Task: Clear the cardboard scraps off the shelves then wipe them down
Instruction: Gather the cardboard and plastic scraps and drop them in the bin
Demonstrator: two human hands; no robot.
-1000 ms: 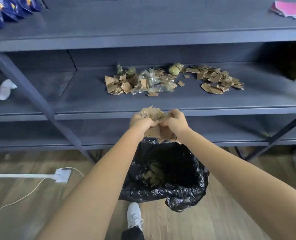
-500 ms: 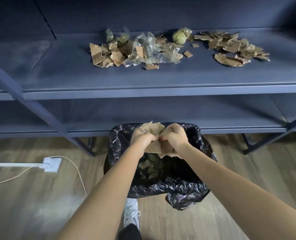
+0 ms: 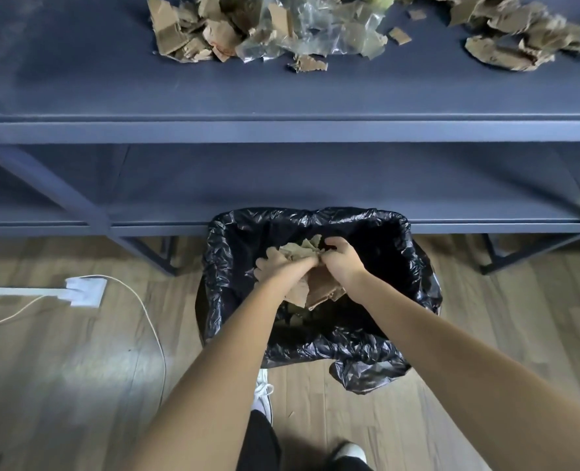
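Observation:
My left hand (image 3: 278, 266) and my right hand (image 3: 343, 258) are pressed together around a bunch of brown cardboard scraps (image 3: 310, 285), held inside the mouth of a bin lined with a black bag (image 3: 414, 266). More scraps lie at the bottom of the bin. On the dark blue shelf (image 3: 281, 93) above, a pile of cardboard scraps mixed with clear plastic (image 3: 264, 32) lies at the top middle, and a second scrap pile (image 3: 519, 39) lies at the top right.
A lower shelf (image 3: 315, 185) runs behind the bin, with diagonal metal braces at left and right. A white power strip (image 3: 86, 292) and its cable lie on the wooden floor to the left. My white shoe (image 3: 263, 390) stands just in front of the bin.
Both hands have gone down with the scraps from shelf-edge height into the bin's mouth. The view has tilted down, so the upper shelves have left the frame.

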